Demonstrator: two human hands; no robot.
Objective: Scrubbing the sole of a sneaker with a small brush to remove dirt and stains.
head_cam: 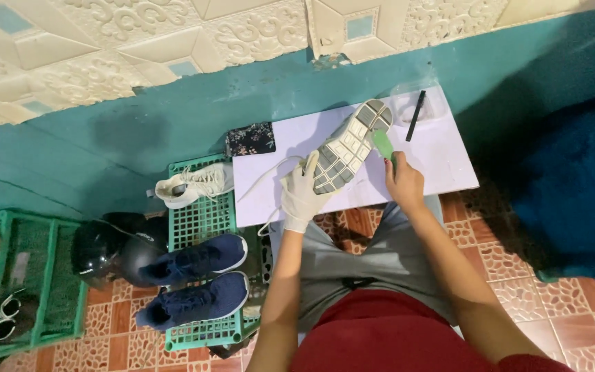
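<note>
A: Counted, left to right: one black helmet, two navy shoes on a green crate, one white sneaker.

B: Over the white board: one grey-soled shoe, sole up, long axis diagonal, toe toward upper right. Gloved left hand clasping its heel; bare right hand clenched around a green brush at the sole.

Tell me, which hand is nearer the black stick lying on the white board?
Right. The right hand, holding a green brush, is just below the black stick; the gloved left hand is farther left.
</note>
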